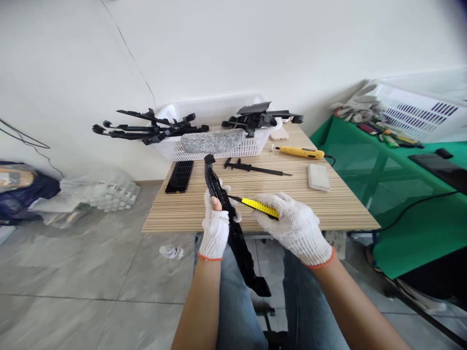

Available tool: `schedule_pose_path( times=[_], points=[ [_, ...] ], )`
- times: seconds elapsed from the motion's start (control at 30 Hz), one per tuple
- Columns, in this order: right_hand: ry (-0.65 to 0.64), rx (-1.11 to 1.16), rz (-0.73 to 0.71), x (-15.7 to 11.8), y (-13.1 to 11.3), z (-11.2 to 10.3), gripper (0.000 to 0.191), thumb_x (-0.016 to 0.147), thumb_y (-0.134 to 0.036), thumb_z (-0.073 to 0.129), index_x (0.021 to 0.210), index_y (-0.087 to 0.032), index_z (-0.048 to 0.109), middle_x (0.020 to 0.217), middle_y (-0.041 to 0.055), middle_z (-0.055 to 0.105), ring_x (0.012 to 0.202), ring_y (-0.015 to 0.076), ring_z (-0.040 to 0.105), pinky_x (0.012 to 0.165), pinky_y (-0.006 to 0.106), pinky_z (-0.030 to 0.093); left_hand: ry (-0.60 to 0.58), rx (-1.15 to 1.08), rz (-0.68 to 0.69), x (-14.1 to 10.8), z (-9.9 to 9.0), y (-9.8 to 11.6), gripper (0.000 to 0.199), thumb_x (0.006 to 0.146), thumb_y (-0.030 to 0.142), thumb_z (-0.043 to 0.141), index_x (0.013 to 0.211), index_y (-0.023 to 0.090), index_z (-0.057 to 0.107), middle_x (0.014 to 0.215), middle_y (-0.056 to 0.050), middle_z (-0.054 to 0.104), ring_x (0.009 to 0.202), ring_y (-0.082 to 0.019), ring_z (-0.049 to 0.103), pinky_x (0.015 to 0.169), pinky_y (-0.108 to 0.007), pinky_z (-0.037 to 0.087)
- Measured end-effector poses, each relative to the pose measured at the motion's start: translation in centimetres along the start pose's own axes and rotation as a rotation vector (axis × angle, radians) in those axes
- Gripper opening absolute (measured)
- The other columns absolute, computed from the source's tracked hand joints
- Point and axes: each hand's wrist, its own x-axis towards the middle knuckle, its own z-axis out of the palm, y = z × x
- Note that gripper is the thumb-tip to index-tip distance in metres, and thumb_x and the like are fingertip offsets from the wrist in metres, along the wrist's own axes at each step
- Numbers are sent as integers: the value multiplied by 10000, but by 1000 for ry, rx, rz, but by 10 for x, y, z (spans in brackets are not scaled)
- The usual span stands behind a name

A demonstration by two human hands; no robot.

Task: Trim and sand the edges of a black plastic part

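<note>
My left hand (216,226), in a white knitted glove with the thumb tip bare, is wrapped round a long black plastic part (242,250). The part slants from above the table's front edge down over my knees. My right hand (295,224), gloved too, grips what looks like a utility knife (260,206) with a yellow, black-marked handle. Its thin dark tip points left and meets or nearly meets the black part beside my left fingers; exact contact I cannot tell.
On the striped wooden table (175,214) are a phone (180,176), black calipers (255,168), a yellow corded tool (301,152) and a white block (318,176). Behind stands a white basket (215,112) with several black parts. A green-covered table (365,160) is at right.
</note>
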Motion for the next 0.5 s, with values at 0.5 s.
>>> schedule_pose_path(
  times=[0.5],
  points=[
    [122,19,104,-1,10,24,266,834,-331,652,1088,-281,710,962,12,726,732,185,698,564,249,467,-162,506,-73,-1,-8,8,457,824,535,677,1187,280,565,993,-23,702,822,-163,666,739,-267,537]
  ],
)
